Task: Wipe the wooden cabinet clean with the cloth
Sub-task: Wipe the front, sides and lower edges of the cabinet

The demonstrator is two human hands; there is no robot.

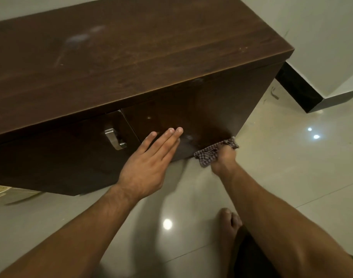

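Observation:
A low dark wooden cabinet (pixel 131 63) fills the upper left, its top dusty with pale smears. My left hand (pixel 149 163) lies flat with straight fingers against the right-hand door front. My right hand (pixel 224 159) grips a checked cloth (pixel 208 155) and holds it against the bottom right corner of that door, close to the floor. Its fingers are hidden behind the cloth and the back of the hand.
A metal handle (pixel 114 138) sits on the left door. Glossy pale floor tiles (pixel 292 167) spread to the right and below. A wall corner with black skirting (pixel 298 91) stands right of the cabinet. My bare foot (pixel 229 219) rests on the floor below my right arm.

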